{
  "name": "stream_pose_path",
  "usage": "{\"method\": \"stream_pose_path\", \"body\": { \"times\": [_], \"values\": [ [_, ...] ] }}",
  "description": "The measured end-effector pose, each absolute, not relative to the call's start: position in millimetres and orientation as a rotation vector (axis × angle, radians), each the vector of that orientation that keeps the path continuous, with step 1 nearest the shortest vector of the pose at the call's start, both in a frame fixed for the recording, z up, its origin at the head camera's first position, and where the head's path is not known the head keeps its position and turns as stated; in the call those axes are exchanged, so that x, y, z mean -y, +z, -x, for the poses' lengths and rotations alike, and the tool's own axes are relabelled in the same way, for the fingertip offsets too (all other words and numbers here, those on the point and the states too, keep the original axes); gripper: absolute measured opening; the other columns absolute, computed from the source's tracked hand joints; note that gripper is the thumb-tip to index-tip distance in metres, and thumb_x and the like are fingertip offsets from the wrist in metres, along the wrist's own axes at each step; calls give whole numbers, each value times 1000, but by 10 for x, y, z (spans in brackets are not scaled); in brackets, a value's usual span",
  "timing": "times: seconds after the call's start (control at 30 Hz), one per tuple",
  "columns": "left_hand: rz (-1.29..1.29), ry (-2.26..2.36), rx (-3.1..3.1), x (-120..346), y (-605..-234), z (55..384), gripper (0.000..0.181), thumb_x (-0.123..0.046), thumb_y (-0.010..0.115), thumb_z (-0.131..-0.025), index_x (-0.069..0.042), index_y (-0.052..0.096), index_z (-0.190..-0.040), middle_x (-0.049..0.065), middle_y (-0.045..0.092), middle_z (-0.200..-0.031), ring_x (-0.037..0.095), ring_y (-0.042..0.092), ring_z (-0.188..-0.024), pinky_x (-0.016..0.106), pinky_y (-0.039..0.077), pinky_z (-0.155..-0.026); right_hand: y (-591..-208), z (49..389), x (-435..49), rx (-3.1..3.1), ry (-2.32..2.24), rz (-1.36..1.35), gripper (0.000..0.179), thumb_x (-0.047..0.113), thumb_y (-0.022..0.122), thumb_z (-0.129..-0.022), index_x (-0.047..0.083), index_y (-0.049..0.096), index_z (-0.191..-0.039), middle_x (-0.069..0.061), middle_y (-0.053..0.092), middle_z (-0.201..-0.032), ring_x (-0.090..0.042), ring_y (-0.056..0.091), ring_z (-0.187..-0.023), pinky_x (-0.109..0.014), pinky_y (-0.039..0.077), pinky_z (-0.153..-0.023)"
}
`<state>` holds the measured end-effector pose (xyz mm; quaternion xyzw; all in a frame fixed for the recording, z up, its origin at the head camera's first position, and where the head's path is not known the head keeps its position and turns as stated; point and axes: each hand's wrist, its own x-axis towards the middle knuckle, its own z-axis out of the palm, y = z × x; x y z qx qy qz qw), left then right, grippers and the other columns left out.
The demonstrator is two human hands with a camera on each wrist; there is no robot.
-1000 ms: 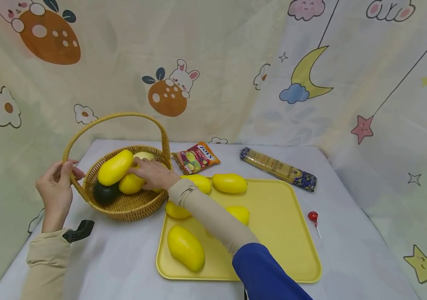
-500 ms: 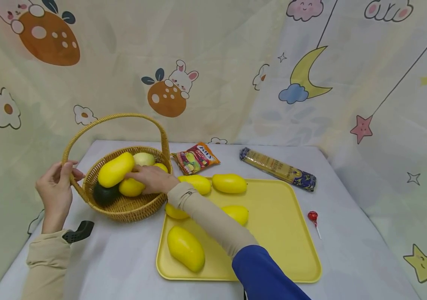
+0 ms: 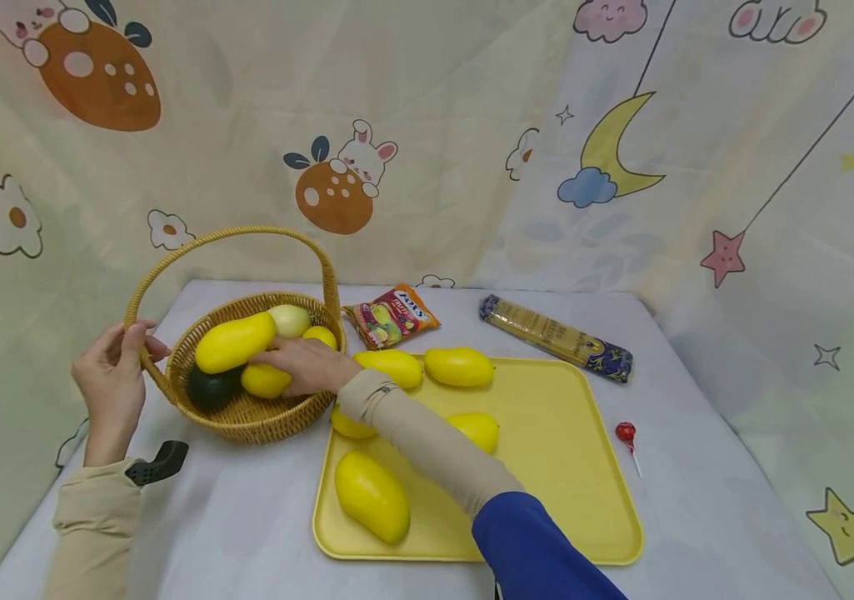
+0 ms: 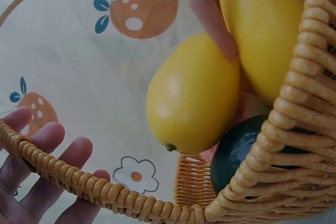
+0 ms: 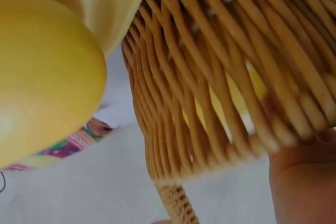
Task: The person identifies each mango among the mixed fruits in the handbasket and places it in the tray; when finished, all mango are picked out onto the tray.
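Lower yellow mango (image 3: 263,382) gripped under right hand (image 3: 308,364), inside wicker basket (image 3: 257,431).

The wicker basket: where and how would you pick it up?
The wicker basket is probably best gripped at the top of its arched handle, coming from above. The arch stands upright over the yellow fruit, its crown free, while the left hand grips one side and the right hand is inside.

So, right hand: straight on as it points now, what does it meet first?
The right hand points leftward into the basket, so likely the upper yellow fruit, touching or nearly so; exact depth unclear. It seems to grip the lower yellow fruit.
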<state>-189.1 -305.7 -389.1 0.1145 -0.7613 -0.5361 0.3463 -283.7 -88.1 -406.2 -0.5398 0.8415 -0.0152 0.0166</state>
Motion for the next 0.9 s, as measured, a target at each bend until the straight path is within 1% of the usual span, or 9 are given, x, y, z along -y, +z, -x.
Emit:
{"method": "stream_pose_path", "body": {
  "times": [0.07,0.23,0.33,0.5,0.6,0.67,0.77,0.9],
  "values": [
    [-291,-1389,1975,3053,-3894,1895,29,-27,55,-97,-3,68,-109,-10,61,-73,0,61,-69,6,47,-74,-4005,2826,834,-2608,-65,1653,68,29,76,-84,21,44,-143,-3,41,-145,-14,53,-116,-23,46,-92],
    [-284,-1376,1980,3051,-3902,1902,30,-27,55,-97,-3,68,-109,-10,61,-72,0,61,-68,6,47,-73,-3880,2809,654,-2617,-107,1659,67,29,74,-85,20,43,-144,-5,47,-137,-15,56,-105,-23,47,-90],
    [-289,-1375,1986,3056,-3899,1904,30,-27,55,-97,-3,68,-109,-11,61,-72,0,62,-69,6,47,-72,-3814,2802,524,-2629,-163,1653,67,28,74,-85,20,43,-144,-6,49,-135,-16,56,-106,-26,47,-92],
    [-306,-1388,1988,3064,-3892,1904,28,-29,55,-96,-7,68,-108,-11,61,-73,0,61,-70,6,47,-73,-3754,2785,312,-2660,-252,1591,65,29,72,-86,23,43,-143,-5,46,-139,-17,53,-114,-33,43,-99],
    [-311,-1389,1985,3068,-3895,1901,28,-29,55,-96,-7,68,-107,-12,61,-73,1,60,-70,6,47,-72,-3743,2774,193,-2677,-275,1574,65,31,72,-86,24,42,-144,-4,45,-141,-18,51,-118,-34,41,-103],
    [-310,-1391,1983,3069,-3898,1900,27,-29,55,-96,-7,69,-107,-12,61,-73,1,60,-70,6,47,-72,-3728,2765,109,-2682,-303,1573,65,30,73,-86,23,43,-144,-4,46,-140,-19,50,-120,-33,41,-103],
    [-307,-1384,1982,3068,-3899,1896,25,-28,55,-96,-9,69,-106,-12,61,-73,1,60,-70,6,47,-72,-3698,2747,-38,-2683,-375,1559,63,26,72,-86,23,44,-143,-3,47,-139,-18,51,-118,-32,44,-100],
    [-300,-1377,1986,3068,-3888,1890,26,-29,55,-97,-8,68,-106,-13,61,-72,0,60,-70,6,46,-72,-3658,2720,-265,-2695,-478,1541,61,21,73,-84,20,48,-140,-4,48,-138,-21,53,-115,-35,46,-98]
  ]
}}
